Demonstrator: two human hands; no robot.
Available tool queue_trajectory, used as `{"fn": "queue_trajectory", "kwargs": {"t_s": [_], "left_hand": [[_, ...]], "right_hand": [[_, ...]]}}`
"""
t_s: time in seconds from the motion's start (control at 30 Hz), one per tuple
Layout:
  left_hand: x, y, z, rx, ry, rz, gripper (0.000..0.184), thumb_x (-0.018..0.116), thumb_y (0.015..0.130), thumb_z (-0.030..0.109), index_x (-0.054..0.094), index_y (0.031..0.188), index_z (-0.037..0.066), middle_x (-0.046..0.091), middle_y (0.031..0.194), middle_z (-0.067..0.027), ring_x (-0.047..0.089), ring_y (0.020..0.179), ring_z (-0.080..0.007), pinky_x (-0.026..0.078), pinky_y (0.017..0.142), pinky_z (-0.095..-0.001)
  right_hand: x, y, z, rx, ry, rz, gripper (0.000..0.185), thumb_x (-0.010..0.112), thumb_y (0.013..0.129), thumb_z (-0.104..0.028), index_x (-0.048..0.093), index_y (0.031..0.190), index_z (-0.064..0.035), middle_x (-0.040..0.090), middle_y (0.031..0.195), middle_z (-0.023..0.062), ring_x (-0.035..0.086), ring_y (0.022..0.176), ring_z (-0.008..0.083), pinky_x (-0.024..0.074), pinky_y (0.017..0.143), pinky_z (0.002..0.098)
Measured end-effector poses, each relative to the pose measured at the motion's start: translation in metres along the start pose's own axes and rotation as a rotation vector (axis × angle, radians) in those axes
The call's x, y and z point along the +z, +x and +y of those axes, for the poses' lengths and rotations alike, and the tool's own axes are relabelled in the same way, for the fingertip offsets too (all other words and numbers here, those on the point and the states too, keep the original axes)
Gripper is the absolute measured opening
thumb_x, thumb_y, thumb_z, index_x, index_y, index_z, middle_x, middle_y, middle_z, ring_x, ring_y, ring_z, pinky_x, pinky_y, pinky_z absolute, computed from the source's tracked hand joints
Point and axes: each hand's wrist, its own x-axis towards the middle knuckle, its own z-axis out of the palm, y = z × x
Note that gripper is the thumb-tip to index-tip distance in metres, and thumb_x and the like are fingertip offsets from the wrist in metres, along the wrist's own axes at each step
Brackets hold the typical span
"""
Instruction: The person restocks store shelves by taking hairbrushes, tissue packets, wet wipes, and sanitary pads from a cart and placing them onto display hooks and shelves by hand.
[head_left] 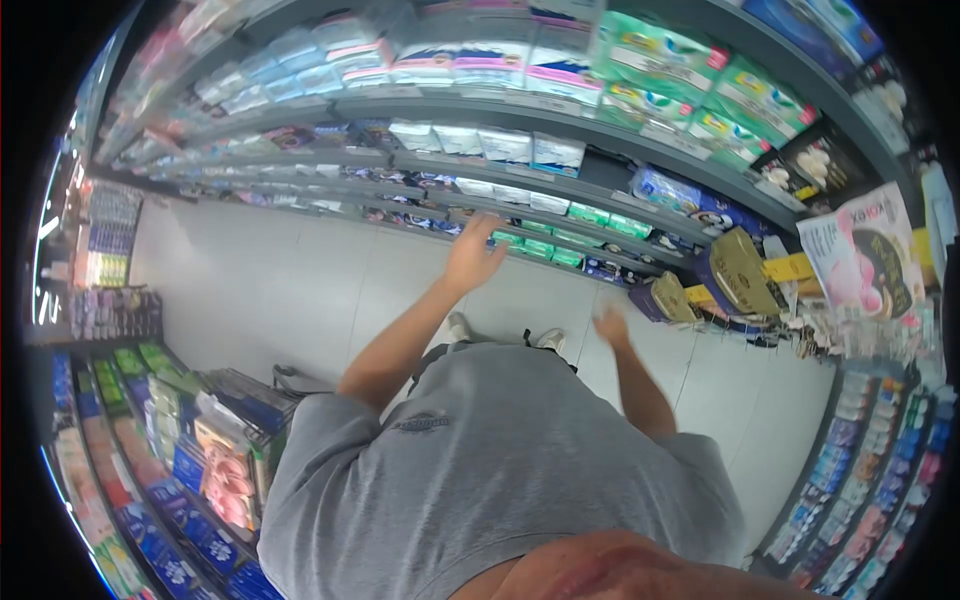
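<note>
My left hand (475, 256) reaches forward over the aisle floor, its fingers apart and nothing in them. In the picture it overlaps the lower shelves, close to green packs (537, 246); whether it touches them I cannot tell. My right hand (609, 325) hangs lower on the right, smeared by motion, so its fingers are unclear. Nearest to it is a dark purple and gold shelf display (664, 298). White packs (505, 145) stand in a row on a middle shelf. Larger green packs (665, 60) fill the shelf above.
Stocked shelving (440, 105) curves across the front. A pink and white pack (865, 255) hangs at the right on a yellow strip. More shelves stand behind me at left (170, 490) and right (850, 470). Pale tiled floor (250, 260) runs between them.
</note>
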Motion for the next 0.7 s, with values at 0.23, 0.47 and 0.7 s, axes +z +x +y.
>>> {"fn": "queue_trajectory", "kwargs": {"t_s": [0.23, 0.47, 0.7], "left_hand": [[-0.037, -0.482, -0.296, -1.235, 0.359, -0.659, 0.065, 0.070, 0.078, 0.033, 0.054, 0.128, -0.007, 0.058, 0.127, -0.0278, 0.055, 0.123, -0.0356, 0.044, 0.103, -0.0414], [-0.100, -0.573, -0.255, -1.794, 0.099, -0.100, 0.040, 0.073, 0.079, 0.037, 0.070, 0.074, -0.002, 0.069, 0.073, -0.0188, 0.067, 0.065, -0.0296, 0.054, 0.059, -0.0422], [-0.163, -0.479, -0.298, -1.320, -0.114, 0.261, 0.047, 0.070, 0.076, 0.034, 0.069, 0.111, 0.004, 0.069, 0.106, -0.0218, 0.066, 0.101, -0.0361, 0.051, 0.092, -0.0414]], "right_hand": [[0.010, -0.171, 0.037, 0.608, 0.058, -0.767, 0.036, 0.061, 0.082, -0.030, 0.064, 0.106, -0.0038, 0.066, 0.103, 0.0231, 0.065, 0.092, 0.0392, 0.0506, 0.080, 0.0507], [0.026, -0.030, -0.043, 0.228, -0.157, -0.767, 0.024, 0.060, 0.079, -0.026, 0.068, 0.090, -0.0072, 0.069, 0.091, 0.0182, 0.067, 0.084, 0.0367, 0.0516, 0.073, 0.0488], [0.125, 0.260, -0.329, -0.661, -0.427, -0.384, 0.019, 0.058, 0.085, -0.023, 0.064, 0.074, -0.0080, 0.063, 0.069, 0.0113, 0.059, 0.060, 0.0261, 0.0452, 0.054, 0.0388]]}}
